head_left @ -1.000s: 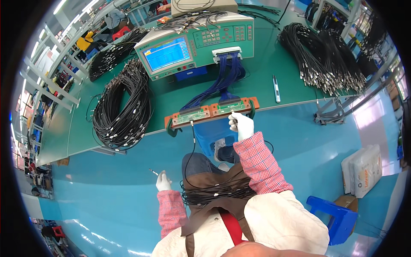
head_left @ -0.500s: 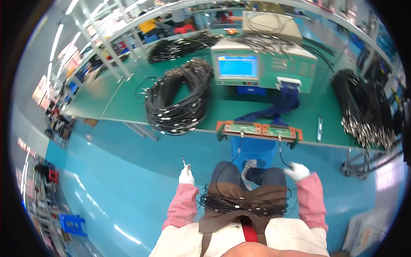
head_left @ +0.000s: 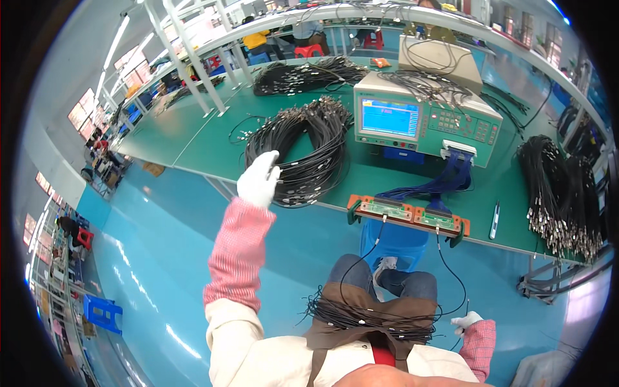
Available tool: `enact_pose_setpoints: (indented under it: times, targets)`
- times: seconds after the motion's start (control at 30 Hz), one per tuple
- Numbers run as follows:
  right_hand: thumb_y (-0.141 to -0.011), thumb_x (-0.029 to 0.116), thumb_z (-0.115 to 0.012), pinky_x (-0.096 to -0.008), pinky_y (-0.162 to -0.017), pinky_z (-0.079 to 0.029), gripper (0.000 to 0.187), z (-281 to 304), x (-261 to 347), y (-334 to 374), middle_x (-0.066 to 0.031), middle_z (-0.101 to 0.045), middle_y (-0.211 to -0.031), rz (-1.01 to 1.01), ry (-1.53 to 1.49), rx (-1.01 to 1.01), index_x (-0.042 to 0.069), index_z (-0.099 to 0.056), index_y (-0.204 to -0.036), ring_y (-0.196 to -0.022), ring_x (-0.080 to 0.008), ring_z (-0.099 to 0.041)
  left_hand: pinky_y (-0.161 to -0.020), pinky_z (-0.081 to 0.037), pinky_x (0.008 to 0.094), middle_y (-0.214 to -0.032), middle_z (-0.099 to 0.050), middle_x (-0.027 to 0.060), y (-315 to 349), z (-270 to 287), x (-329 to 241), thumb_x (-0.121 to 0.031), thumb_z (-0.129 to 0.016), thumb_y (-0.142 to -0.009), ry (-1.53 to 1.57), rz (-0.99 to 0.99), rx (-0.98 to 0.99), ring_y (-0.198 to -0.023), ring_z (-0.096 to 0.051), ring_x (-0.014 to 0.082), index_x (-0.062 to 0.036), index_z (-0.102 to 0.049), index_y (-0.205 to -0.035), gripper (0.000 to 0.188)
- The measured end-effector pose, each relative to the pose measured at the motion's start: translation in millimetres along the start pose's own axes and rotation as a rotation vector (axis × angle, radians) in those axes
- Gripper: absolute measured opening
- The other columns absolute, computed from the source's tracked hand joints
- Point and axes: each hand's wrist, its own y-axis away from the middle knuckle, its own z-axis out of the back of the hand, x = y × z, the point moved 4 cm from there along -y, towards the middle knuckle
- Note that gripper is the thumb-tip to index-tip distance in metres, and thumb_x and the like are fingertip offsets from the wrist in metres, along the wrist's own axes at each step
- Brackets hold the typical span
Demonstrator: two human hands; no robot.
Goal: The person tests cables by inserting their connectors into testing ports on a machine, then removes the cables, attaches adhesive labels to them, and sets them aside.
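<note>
My left hand [head_left: 259, 179], in a white glove, is raised at the near left edge of a big coil of black cables [head_left: 322, 184]. Its fingers are apart and nothing shows between them. Low on the right, my gloved right hand [head_left: 465, 320] is closed on a thin black cable [head_left: 461, 284]. Two cables run down from the test fixture [head_left: 412, 215], a strip of green boards with orange ends clamped at the table's front edge. A bundle of black cables [head_left: 367, 316] lies across my lap, over a brown apron.
A tester [head_left: 425, 119] with a lit blue screen stands on the green table [head_left: 193, 138], joined to the fixture by a blue ribbon cable [head_left: 445, 177]. More cables [head_left: 558, 200] hang over the right edge beside a pen-like tool [head_left: 494, 220]. A blue stool [head_left: 403, 248] stands beneath.
My left hand has risen to the coil, and the small cable end it held is no longer seen in it. My right hand has moved down and right. The tester's screen has changed.
</note>
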Motion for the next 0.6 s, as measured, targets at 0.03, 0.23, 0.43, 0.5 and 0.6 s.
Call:
enact_pose_setpoints:
  times: [0.03, 0.23, 0.43, 0.5, 0.6]
  targets:
    - [-0.078, 0.028, -0.069, -0.0315, -0.044, -0.045, 0.032, -2, -10, -5, -0.0119, -0.063, -0.064, -0.078, 0.076, 0.043, -0.002, -0.064, -0.086, -0.046, -0.0146, -0.056, -0.083, -0.046, 0.0337, -0.101, -0.061, 0.0105, -14, -10, 17, -0.019, -0.053, -0.084, -0.168, -0.168, 0.032, -0.094, -0.059, 0.0268, -0.0069, -0.059, -0.106, 0.025]
    - [-0.073, 0.043, -0.068, -0.0409, -0.075, -0.048, 0.054, -3, -58, -30, -0.0233, -0.061, -0.099, -0.172, 0.312, -0.212, -0.004, -0.061, -0.098, -0.086, -0.032, -0.06, -0.07, -0.048, 0.0353, -0.085, -0.061, 0.0095, -43, -27, 57, -0.023, -0.048, -0.087, -0.292, -0.245, 0.349, -0.079, -0.06, 0.0249, -0.0098, -0.059, -0.1, 0.021]
    - [-0.086, 0.025, -0.052, -0.0326, -0.057, -0.047, 0.027, 49, 34, 70, -0.0153, -0.062, -0.07, 0.529, -0.396, -1.015, 0.0, -0.061, -0.095, -0.061, -0.0231, -0.061, -0.053, -0.043, 0.0194, -0.087, -0.059, 0.0044, -7, -3, -5, -0.012, -0.045, -0.092, 0.655, 0.305, 0.138, -0.065, -0.057, 0.0082, -0.0033, -0.055, -0.102, 0.017]
    - [-0.085, 0.021, -0.055, -0.0209, -0.041, -0.033, 0.022, 47, 90, 114, -0.0041, -0.057, -0.059, 0.701, -0.754, -0.662, 0.001, -0.063, -0.089, -0.045, -0.0052, -0.044, -0.056, -0.045, 0.0188, -0.088, -0.06, 0.0045, 19, 3, -34, -0.009, -0.046, -0.091, 0.638, 0.29, 0.176, -0.07, -0.059, 0.0087, -0.0027, -0.056, -0.101, 0.016]
    - [-0.084, 0.015, -0.058, -0.0185, -0.042, -0.035, 0.015, 18, 160, 135, -0.0028, -0.059, -0.062, 0.848, -0.724, -0.276, 0.002, -0.063, -0.09, -0.045, -0.0047, -0.046, -0.06, -0.047, 0.0194, -0.089, -0.06, 0.0043, 54, 6, -44, -0.007, -0.046, -0.091, 0.656, 0.26, 0.104, -0.077, -0.061, 0.01, -0.0013, -0.056, -0.1, 0.015]
